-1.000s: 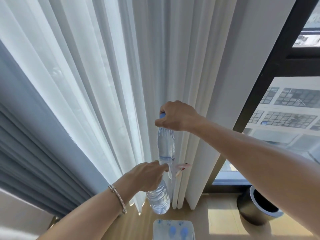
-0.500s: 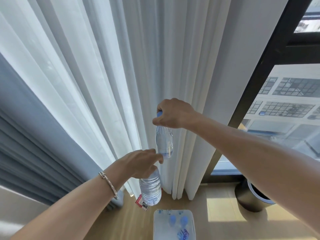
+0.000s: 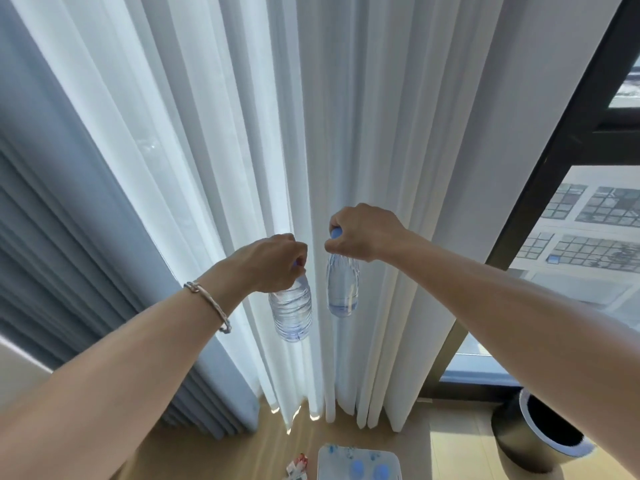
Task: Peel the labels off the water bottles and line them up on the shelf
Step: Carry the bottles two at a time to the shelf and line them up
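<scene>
Two clear water bottles with blue caps hang side by side in front of the white curtain, both bare of labels. My left hand (image 3: 273,263) grips the left bottle (image 3: 291,311) by its cap and neck. My right hand (image 3: 360,233) grips the right bottle (image 3: 342,289) by its blue cap. A peeled red-and-white label (image 3: 298,463) lies on the wooden floor below. No shelf is in view.
A shrink-wrapped pack of bottles (image 3: 358,464) with blue caps stands on the floor at the bottom middle. A dark round bin (image 3: 540,433) sits at the lower right by the black window frame (image 3: 540,188). A grey curtain (image 3: 69,237) hangs on the left.
The label came off and dropped to the floor. My left hand moved from the bottle's middle up to the cap of a second bottle, and both bottles now hang level, raised higher.
</scene>
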`<control>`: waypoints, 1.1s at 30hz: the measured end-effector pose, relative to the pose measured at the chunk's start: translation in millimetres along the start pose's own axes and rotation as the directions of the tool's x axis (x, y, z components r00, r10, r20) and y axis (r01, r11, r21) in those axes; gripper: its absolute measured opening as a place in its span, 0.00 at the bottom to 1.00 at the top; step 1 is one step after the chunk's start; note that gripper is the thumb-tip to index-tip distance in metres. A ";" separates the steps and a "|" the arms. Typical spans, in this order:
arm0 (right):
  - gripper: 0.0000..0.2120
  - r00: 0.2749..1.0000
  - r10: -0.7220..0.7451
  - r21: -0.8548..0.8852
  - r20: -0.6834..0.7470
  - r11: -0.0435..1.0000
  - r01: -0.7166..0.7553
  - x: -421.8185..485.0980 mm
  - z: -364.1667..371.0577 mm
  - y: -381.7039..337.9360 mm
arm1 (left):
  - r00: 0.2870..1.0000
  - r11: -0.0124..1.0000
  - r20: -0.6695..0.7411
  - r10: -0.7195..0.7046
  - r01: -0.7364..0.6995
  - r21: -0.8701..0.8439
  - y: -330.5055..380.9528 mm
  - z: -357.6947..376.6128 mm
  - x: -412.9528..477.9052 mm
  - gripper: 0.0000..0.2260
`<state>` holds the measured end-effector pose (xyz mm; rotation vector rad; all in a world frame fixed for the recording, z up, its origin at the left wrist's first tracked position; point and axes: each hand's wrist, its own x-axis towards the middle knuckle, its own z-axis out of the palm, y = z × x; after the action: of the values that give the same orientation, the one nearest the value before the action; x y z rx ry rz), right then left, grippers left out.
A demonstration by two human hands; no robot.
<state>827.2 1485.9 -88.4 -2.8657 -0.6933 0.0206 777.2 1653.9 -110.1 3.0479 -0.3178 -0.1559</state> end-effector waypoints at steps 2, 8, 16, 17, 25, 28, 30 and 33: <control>0.07 1.000 0.000 -0.024 -0.025 1.000 -0.001 3.2 -12.5 -4.9 | 0.999 1.000 -0.037 -0.028 0.028 0.005 -5.0 -25.5 0.0 0.05; 0.08 0.993 -0.026 -0.074 -0.111 0.997 0.018 8.0 -62.1 -17.0 | 0.983 0.995 -0.182 -0.039 0.055 0.083 -6.2 -103.9 -6.7 0.08; 0.06 0.960 -0.058 -0.145 -0.275 0.989 0.018 6.0 -139.8 -36.8 | 0.921 0.983 -0.389 0.004 0.068 0.172 5.4 -180.9 -17.7 0.08; 0.07 0.955 -0.061 -0.156 -0.291 0.988 0.016 5.2 -146.4 -38.9 | 0.914 0.982 -0.406 0.012 0.067 0.178 6.1 -184.4 -18.5 0.08; 0.08 0.947 -0.079 -0.132 -0.313 0.991 0.039 -13.5 -167.3 -30.9 | 0.900 0.995 -0.435 -0.040 0.077 0.067 24.7 -190.1 -34.6 0.09; 0.07 0.947 -0.146 -0.157 -0.288 0.982 0.104 -20.4 -162.5 -29.5 | 0.893 0.991 -0.433 -0.121 0.134 0.001 29.6 -184.7 -49.9 0.10; 0.06 0.941 -0.211 -0.183 -0.266 0.969 0.165 -21.8 -158.4 -34.8 | 0.884 0.982 -0.428 -0.187 0.185 -0.049 31.7 -179.8 -63.0 0.09; 0.06 0.921 -0.311 -0.184 -0.236 0.945 0.271 -24.7 -148.0 -54.0 | 0.875 0.962 -0.404 -0.267 0.265 -0.062 34.7 -173.3 -87.4 0.09</control>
<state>789.5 1494.6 66.3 -2.7897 -1.0951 -0.4645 703.9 1649.1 72.8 2.9980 0.1336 0.4653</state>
